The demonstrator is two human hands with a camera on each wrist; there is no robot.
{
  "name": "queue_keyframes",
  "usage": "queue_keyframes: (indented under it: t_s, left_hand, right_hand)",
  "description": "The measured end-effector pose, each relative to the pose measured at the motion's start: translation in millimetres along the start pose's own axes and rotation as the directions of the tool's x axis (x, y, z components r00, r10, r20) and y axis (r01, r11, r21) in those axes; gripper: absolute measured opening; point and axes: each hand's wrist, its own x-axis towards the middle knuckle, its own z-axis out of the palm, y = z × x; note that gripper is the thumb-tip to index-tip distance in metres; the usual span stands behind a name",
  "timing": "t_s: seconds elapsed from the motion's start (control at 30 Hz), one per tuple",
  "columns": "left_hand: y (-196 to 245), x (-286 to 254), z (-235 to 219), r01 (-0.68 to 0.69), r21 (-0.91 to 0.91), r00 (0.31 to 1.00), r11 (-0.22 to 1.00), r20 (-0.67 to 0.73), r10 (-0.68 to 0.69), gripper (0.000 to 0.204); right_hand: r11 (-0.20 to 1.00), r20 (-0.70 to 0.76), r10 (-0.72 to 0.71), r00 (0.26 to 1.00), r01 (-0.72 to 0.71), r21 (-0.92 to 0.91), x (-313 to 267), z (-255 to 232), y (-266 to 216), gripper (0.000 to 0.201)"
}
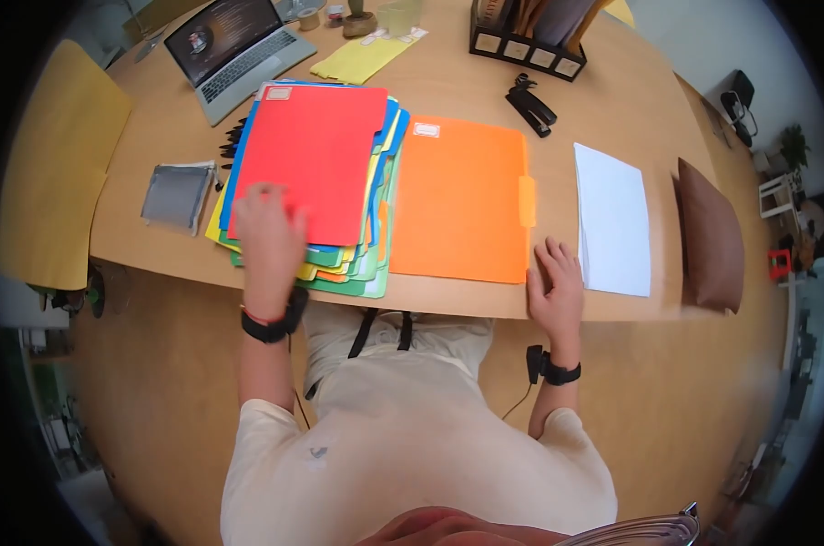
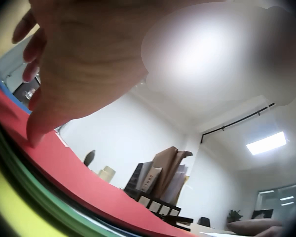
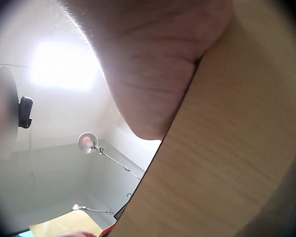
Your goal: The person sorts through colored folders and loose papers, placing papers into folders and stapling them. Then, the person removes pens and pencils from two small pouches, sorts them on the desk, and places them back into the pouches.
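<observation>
My left hand (image 1: 271, 238) is over the lower left part of a red folder (image 1: 330, 146), the top one of a stack of blue, yellow and green folders. In the left wrist view the thumb (image 2: 35, 129) reaches down to the red folder's surface, and the other fingers stretch out loosely above it. Flat on the table (image 1: 485, 298), my right hand (image 1: 559, 289) rests by the lower right corner of an orange folder (image 1: 462, 205), which lies right beside the stack. In the right wrist view the heel of that hand (image 3: 153, 94) lies on the wood.
White papers (image 1: 612, 218) lie right of my right hand, with a brown cushion (image 1: 711, 241) beyond. Further back are a black stapler (image 1: 530, 107) and a black file organizer (image 1: 526, 50). A laptop (image 1: 244, 64), a grey zip pouch (image 1: 177, 196) and several pens (image 1: 233, 141) are leftward.
</observation>
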Motion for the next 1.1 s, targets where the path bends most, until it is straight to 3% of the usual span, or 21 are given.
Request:
queue_keyframes:
  t_s: [0.03, 0.1, 0.17, 0.27, 0.37, 0.47, 0.57, 0.67, 0.77, 0.9, 0.97, 1.07, 1.1]
  left_hand:
    - [22.4, -5.6, 3.4, -0.082, -0.151, 0.992, 0.985, 0.082, 0.096, 0.048]
    - [66.4, -17.9, 16.6, -0.223, -0.373, 0.907, 0.901, 0.260, 0.332, 0.056]
    - [106.4, -28.7, 21.2, -0.337, -0.380, 0.820, 0.862, 0.331, 0.467, 0.064]
    - [129.8, -38.0, 43.2, -0.407, -0.271, 0.805, 0.872, 0.345, 0.483, 0.069]
    - [137.5, -28.6, 38.3, -0.401, -0.224, 0.735, 0.888, 0.500, 0.458, 0.068]
    - [127.6, -29.9, 48.1, -0.461, -0.257, 0.737, 0.849, 0.422, 0.528, 0.054]
    - [122.7, -27.9, 52.7, -0.434, -0.327, 0.763, 0.840, 0.361, 0.535, 0.035]
    - [125.6, -23.5, 45.0, -0.309, -0.354, 0.808, 0.883, 0.392, 0.439, 0.021]
    - [115.2, -24.4, 47.3, -0.315, -0.414, 0.851, 0.854, 0.275, 0.447, 0.017]
    - [92.5, -24.8, 28.8, -0.093, -0.492, 0.932, 0.866, 0.262, 0.249, 0.016]
    - [74.0, -32.7, 22.7, -0.058, -0.559, 0.963, 0.827, 0.187, 0.195, 0.016]
    - [52.9, -52.0, 37.9, 0.290, -0.855, 0.954, 0.429, 0.293, -0.060, 0.018]
    - [49.5, -56.4, 38.5, 0.304, -0.858, 0.951, 0.414, 0.302, -0.073, 0.019]
  right_hand:
    - [1.000, -0.006, 0.002, 1.000, -0.002, 0.002, -0.4, -0.1, -0.6, 0.042]
    - [1.000, -0.013, 0.001, 1.000, 0.000, 0.004, 0.4, -0.8, -2.8, 0.041]
    - [1.000, -0.010, -0.001, 1.000, 0.001, -0.004, 0.4, -2.1, -4.0, 0.041]
    - [1.000, -0.020, 0.000, 1.000, 0.000, 0.007, -1.9, -3.1, -1.4, 0.040]
    - [1.000, -0.044, 0.007, 0.999, -0.006, 0.026, -4.5, -5.5, -2.6, 0.038]
    - [0.999, -0.068, 0.005, 0.998, -0.002, 0.039, -3.0, -4.3, -1.7, 0.034]
    - [0.996, -0.095, 0.040, 0.995, -0.032, 0.081, -2.3, -1.6, -1.1, 0.034]
    - [0.982, -0.197, 0.065, 0.978, -0.028, 0.187, -9.1, 0.8, 8.6, 0.035]
    - [0.995, -0.274, 0.074, 0.959, -0.088, -0.039, -7.9, -20.0, 15.7, 0.038]
    - [0.909, -0.177, 0.358, 0.917, -0.386, -0.158, -9.9, -28.4, 47.6, 0.053]
    - [0.898, -0.140, 0.395, 0.908, -0.413, -0.153, -9.0, -32.6, 50.6, 0.055]
    - [0.892, -0.159, 0.386, 0.908, -0.412, -0.187, -9.8, -32.7, 52.0, 0.047]
    - [0.892, -0.178, 0.364, 0.914, -0.397, -0.217, -8.1, -31.9, 54.6, 0.044]
